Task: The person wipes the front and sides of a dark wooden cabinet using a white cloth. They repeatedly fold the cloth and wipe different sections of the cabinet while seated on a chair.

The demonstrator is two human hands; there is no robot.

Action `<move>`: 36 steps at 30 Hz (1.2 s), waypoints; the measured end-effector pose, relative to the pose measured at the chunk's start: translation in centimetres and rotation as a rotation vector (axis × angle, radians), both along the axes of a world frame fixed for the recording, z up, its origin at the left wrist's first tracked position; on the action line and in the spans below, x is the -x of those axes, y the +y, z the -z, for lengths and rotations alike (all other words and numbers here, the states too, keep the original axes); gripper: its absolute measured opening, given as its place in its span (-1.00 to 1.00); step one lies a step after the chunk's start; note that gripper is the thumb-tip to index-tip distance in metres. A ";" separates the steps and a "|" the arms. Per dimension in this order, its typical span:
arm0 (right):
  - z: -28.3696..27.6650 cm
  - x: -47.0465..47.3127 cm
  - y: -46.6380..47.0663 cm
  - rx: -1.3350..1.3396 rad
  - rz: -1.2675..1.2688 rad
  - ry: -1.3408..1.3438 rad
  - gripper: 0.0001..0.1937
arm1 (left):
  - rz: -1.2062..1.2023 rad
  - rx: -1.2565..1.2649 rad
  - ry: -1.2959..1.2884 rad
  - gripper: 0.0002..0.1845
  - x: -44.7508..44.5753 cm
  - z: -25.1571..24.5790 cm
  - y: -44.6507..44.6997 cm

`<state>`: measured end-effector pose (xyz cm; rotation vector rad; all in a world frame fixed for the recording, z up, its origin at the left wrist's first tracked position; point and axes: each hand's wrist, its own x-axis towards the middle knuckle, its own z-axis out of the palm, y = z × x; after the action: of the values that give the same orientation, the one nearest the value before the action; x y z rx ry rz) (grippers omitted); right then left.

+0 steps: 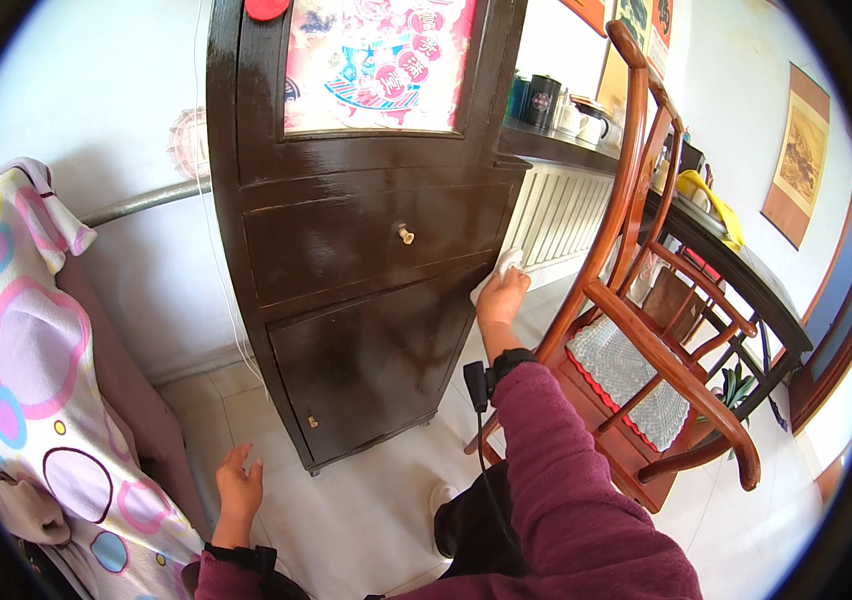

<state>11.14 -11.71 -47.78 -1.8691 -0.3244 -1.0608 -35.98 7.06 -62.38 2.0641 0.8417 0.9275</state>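
A tall dark brown wooden cabinet (366,300) stands before me, with a drawer, a lower door and a picture panel at the top. My right hand (502,296) grips a white cloth (510,261) at the cabinet's right side edge, level with the bottom of the drawer. Whether the cloth touches the wood there I cannot tell. My left hand (238,484) hangs low at the left, its fingers apart and holding nothing, between the cabinet and a cover with coloured circles. The drawer's small knob (406,235) and the lower door's knob (313,421) both show; drawer and door look closed.
A wooden armchair (628,345) with a knitted seat pad stands close at my right, before a dark table (763,277). Behind is a white radiator (557,214) under a shelf with canisters. At left, a spotted cover (43,352) drapes over furniture; a thin white cable hangs beside the cabinet.
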 end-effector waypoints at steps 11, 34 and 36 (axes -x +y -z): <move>0.1 10.2 8.0 -0.339 -0.409 -0.126 -0.90 | 0.027 -0.124 0.041 -0.66 -1.1 1.5 -0.9; -2.3 19.7 8.5 0.663 -0.593 -0.834 -0.51 | 0.039 -0.056 0.085 -0.67 -1.3 4.2 0.6; -1.6 16.5 6.5 0.638 -0.598 -0.724 -0.55 | 0.044 -0.067 0.085 -0.67 -1.0 3.9 0.7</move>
<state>-5.33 -5.26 -46.18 -1.6338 -1.6890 -1.2424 -34.97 7.71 -66.28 2.1842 0.8156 0.8598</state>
